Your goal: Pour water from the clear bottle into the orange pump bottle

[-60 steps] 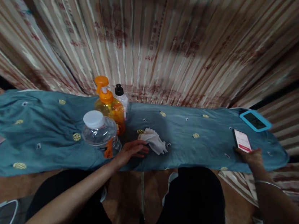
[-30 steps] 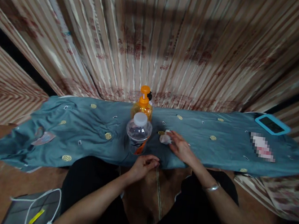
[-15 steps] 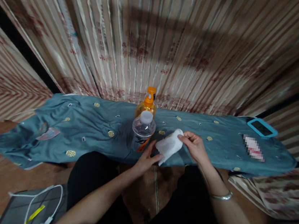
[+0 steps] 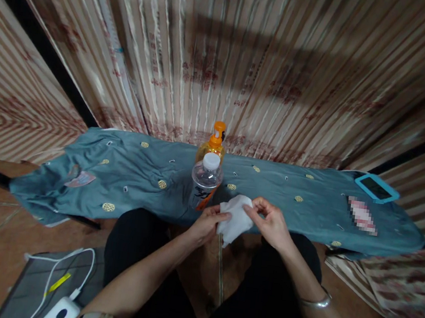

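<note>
- Tissue, white, 1 pc: held up at the cloth's near edge, between my hands.
- L hand: thumb on top, fingers beneath, gripping tissue's L side.
- R hand: thumb + fingertips pinching its upper R corner.
- Change: 1 sec ago tissue lay crumpled on the cloth under R hand; now lifted + opened out, so the handling is two-handed, I'd judge.
- Clear bottle, white cap: upright, just beyond L hand.
- Orange pump bottle: behind it, partly hidden.
- Cloth, blue-green, patterned: under both bottles.
- Blue-framed tablet: far R, w/ pixelated item nearby, unreadable.
</note>
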Available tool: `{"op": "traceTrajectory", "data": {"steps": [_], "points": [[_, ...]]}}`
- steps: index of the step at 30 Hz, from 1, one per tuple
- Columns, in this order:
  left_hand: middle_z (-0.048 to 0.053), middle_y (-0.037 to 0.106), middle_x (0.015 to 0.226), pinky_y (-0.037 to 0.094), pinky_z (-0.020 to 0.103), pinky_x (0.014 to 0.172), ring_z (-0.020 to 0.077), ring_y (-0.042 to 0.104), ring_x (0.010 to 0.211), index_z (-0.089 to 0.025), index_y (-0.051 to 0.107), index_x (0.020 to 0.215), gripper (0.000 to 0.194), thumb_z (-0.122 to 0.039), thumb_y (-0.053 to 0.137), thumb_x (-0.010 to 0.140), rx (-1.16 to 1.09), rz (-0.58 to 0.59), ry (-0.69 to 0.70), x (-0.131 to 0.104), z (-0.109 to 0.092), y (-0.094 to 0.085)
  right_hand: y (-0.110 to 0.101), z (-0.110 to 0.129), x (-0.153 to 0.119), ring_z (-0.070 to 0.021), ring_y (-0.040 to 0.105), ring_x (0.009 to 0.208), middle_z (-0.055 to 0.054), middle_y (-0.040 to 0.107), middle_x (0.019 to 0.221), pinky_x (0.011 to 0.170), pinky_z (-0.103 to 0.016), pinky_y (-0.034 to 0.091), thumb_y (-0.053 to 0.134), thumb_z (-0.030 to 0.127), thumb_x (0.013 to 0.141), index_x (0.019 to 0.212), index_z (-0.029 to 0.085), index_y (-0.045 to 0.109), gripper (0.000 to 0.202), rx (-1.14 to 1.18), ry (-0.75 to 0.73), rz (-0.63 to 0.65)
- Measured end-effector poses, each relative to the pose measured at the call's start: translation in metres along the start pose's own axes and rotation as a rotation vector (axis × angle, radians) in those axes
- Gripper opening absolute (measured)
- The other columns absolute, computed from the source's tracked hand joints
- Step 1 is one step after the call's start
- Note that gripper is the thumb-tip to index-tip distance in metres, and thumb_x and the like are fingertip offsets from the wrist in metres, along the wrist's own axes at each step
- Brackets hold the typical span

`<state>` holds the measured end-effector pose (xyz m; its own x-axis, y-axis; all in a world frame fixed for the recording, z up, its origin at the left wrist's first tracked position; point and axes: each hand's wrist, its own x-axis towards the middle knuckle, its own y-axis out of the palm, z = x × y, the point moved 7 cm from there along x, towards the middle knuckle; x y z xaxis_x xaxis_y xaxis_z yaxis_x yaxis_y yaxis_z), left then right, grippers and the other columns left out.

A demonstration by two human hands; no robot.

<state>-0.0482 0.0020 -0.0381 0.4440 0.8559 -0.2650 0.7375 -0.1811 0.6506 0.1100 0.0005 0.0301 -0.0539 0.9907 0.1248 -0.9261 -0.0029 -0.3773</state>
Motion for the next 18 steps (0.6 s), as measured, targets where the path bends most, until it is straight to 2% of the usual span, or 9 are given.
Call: {"op": "traceTrajectory", "data": {"steps": [2,5,7,10,12,13,15,16,18], "points": [[0.007,0.08,0.081,0.053,0.028,0.077,0.0168,0.07,0.071,-0.011,0.08,0.089,0.061,-0.045,0.104,0.044,0.008,-0.034,0.007,0.001,-0.003,-0.004,-0.002,-0.012,-0.008,-0.0112,0.053,0.064,0.002,0.059,0.074,0.06,-0.025,0.042,0.077,0.065,0.084,0.091,0.018,0.06,0.051,0.02,0.087,0.079],[0.006,0.079,0.082,0.051,0.027,0.074,0.016,0.068,0.07,-0.011,0.079,0.092,0.065,-0.049,0.104,0.044,0.033,-0.051,0.021,0.003,-0.004,-0.011,0.009,-0.026,-0.028,-0.0155,0.066,0.068,-0.006,0.073,0.091,0.058,-0.028,0.052,0.079,0.074,0.077,0.116,0.016,0.061,0.072,0.112,0.219,0.285],[0.006,0.078,0.08,0.05,0.027,0.072,0.0159,0.067,0.069,-0.011,0.078,0.09,0.065,-0.051,0.103,0.046,0.081,-0.065,0.026,0.005,0.0,-0.016,0.013,-0.025,-0.043,-0.0156,0.066,0.065,-0.006,0.072,0.084,0.057,-0.028,0.053,0.074,0.08,0.078,0.102,0.015,0.066,0.069,0.109,0.228,0.347],[0.006,0.075,0.082,0.053,0.029,0.077,0.0181,0.068,0.076,-0.013,0.075,0.089,0.058,-0.052,0.1,0.054,0.16,-0.089,0.046,0.009,0.01,-0.022,0.005,-0.008,-0.056,-0.0163,0.063,0.066,-0.004,0.066,0.073,0.062,-0.03,0.052,0.065,0.072,0.09,0.08,0.018,0.068,0.055,-0.032,0.101,0.238],[0.008,0.077,0.099,0.056,0.034,0.091,0.0227,0.071,0.094,-0.016,0.074,0.098,0.055,-0.043,0.1,0.058,0.205,-0.101,0.086,0.012,0.016,-0.025,-0.005,0.011,-0.06,-0.0233,0.069,0.094,-0.009,0.073,0.099,0.087,-0.039,0.054,0.066,0.057,0.095,0.085,0.021,0.074,0.038,-0.161,-0.042,0.097],[0.01,0.076,0.113,0.055,0.039,0.099,0.026,0.071,0.105,-0.017,0.073,0.105,0.057,-0.037,0.099,0.059,0.242,-0.11,0.102,0.012,0.017,-0.026,-0.01,0.02,-0.061,-0.0273,0.066,0.113,-0.011,0.072,0.119,0.102,-0.044,0.05,0.067,0.052,0.096,0.087,0.023,0.076,0.031,-0.217,-0.117,0.027],[0.013,0.068,0.137,0.05,0.05,0.113,0.0328,0.065,0.126,-0.021,0.07,0.119,0.063,-0.03,0.097,0.063,0.329,-0.131,0.12,0.01,0.017,-0.026,-0.016,0.036,-0.061,-0.0311,0.051,0.141,-0.009,0.057,0.15,0.12,-0.049,0.036,0.067,0.045,0.096,0.087,0.025,0.076,0.024,-0.298,-0.249,-0.067],[0.014,0.063,0.145,0.046,0.055,0.118,0.0355,0.061,0.134,-0.023,0.069,0.125,0.065,-0.03,0.095,0.066,0.378,-0.134,0.134,0.006,0.014,-0.025,-0.017,0.042,-0.061,-0.0303,0.046,0.147,-0.007,0.053,0.156,0.123,-0.048,0.033,0.066,0.043,0.097,0.087,0.026,0.075,0.022,-0.321,-0.298,-0.086],[0.012,0.061,0.151,0.038,0.058,0.124,0.0377,0.052,0.145,-0.025,0.071,0.127,0.056,-0.035,0.088,0.074,0.481,-0.073,0.195,-0.005,0.004,-0.016,-0.016,0.05,-0.06,-0.025,0.047,0.148,-0.004,0.058,0.151,0.124,-0.04,0.035,0.064,0.04,0.1,0.092,0.027,0.074,0.018,-0.332,-0.361,-0.086]]}}
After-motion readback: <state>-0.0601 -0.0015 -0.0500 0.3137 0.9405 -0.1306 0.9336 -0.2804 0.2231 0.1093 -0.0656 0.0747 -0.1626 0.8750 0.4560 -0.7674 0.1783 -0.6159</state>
